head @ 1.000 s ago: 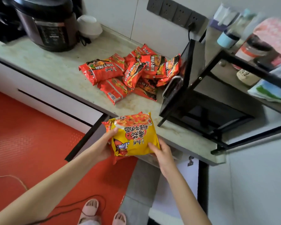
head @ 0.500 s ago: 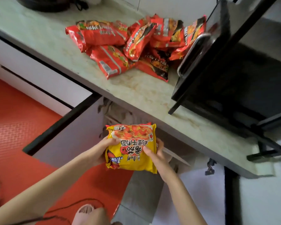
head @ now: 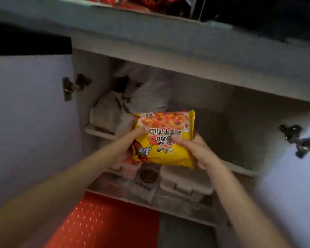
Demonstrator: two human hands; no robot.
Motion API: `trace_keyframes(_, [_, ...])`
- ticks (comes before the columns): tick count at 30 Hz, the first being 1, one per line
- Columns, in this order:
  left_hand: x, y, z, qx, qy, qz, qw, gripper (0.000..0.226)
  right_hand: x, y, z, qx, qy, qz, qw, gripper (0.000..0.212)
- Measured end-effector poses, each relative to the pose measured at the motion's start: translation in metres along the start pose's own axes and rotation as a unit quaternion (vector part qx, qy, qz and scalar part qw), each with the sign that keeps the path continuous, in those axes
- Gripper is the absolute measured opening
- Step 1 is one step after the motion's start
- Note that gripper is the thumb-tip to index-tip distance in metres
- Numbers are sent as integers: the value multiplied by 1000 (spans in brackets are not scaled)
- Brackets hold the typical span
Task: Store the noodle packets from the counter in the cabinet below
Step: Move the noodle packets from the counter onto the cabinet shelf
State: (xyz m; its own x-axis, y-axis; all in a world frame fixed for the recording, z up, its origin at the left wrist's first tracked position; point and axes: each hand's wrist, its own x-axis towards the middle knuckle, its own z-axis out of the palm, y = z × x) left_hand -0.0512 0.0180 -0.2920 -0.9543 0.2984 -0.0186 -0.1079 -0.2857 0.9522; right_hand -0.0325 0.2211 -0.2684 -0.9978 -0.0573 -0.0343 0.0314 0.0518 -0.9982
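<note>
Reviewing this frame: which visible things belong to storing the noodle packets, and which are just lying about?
Job: yellow noodle packet, left hand, right hand, open cabinet, red packets on the counter.
Lying about: white bags on the shelf, lidded containers below, red floor.

Noodle packet (head: 166, 140) sits centre frame, in front of the open cabinet (head: 240, 122), with left hand (head: 125, 149) gripping its left edge and right hand (head: 199, 151) its right edge, arms coming in from the bottom corners. Left door (head: 29, 122) fills the left of frame and right door (head: 293, 185) the far right; inside, bags (head: 111, 111) sit on the shelf (head: 98, 131) up-left of and behind the packet, with lidded containers (head: 184, 183) on the level below it. Counter edge (head: 168, 33) runs across the top of frame above the opening, more packets (head: 132, 2) on it at the very top; floor (head: 100, 221) at bottom centre.
</note>
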Motion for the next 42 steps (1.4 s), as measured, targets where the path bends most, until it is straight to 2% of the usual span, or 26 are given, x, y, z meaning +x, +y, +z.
trace_keyframes(2, [-2, -21, 12, 4, -38, 17, 999, 56, -13, 23, -9, 33, 32, -22, 999, 61])
trace_keyframes(4, [-5, -25, 23, 6, -46, 11, 999, 32, -22, 33, -17, 66, 62, -24, 996, 66])
trace_keyframes(6, [-11, -26, 30, 2, -77, -10, 997, 26, -36, 38, -21, 64, 65, -14, 996, 74])
trace_keyframes(8, [-14, -23, 30, 15, -83, -27, 996, 36, -40, 37, -23, 36, 49, -1, 998, 74])
trace_keyframes(11, [-14, -15, 25, 35, -92, -43, 994, 68, -41, 27, -21, -47, 37, -28, 998, 64])
trace_keyframes(14, [-11, -9, 16, 23, -89, -52, 994, 77, -33, 19, -15, -80, 49, -48, 994, 49])
trace_keyframes(16, [-12, -3, 5, 9, -79, -51, 996, 68, -23, 8, -6, -107, 24, -28, 994, 61])
trace_keyframes(19, [-7, 1, -24, 19, -37, -14, 999, 79, -4, -2, 14, -94, -59, 39, 993, 104])
trace_keyframes(22, [0, -1, -43, 46, -11, 14, 999, 92, 14, 6, 24, -42, -134, 50, 989, 95])
trace_keyframes(25, [13, -9, -42, 78, -13, 44, 996, 92, 19, 24, 21, -13, -131, 31, 991, 89])
trace_keyframes(28, [26, -14, -18, 100, -18, 92, 991, 83, 21, 32, -1, -10, -64, -3, 998, 77])
trace_keyframes(30, [40, -16, 3, 114, -2, 136, 984, 93, 25, 27, -23, 3, -20, -20, 1000, 64])
trace_keyframes(32, [57, -17, 15, 154, 26, 182, 971, 99, 34, 21, -49, 24, 33, -48, 998, 67])
trace_keyframes(34, [70, -22, 23, 195, 53, 200, 959, 83, 48, 17, -78, 8, 119, -89, 989, 71])
trace_keyframes(37, [80, -41, 36, 280, 38, 219, 934, 42, 75, 26, -115, -63, 281, -140, 947, 73])
trace_keyframes(38, [85, -50, 43, 304, 24, 222, 926, 35, 85, 32, -126, -94, 327, -151, 928, 73])
trace_keyframes(40, [94, -64, 59, 336, -16, 208, 918, 30, 107, 48, -145, -114, 390, -171, 898, 70])
trace_keyframes(42, [108, -73, 79, 340, -48, 186, 921, 29, 128, 56, -163, -101, 421, -176, 884, 72])
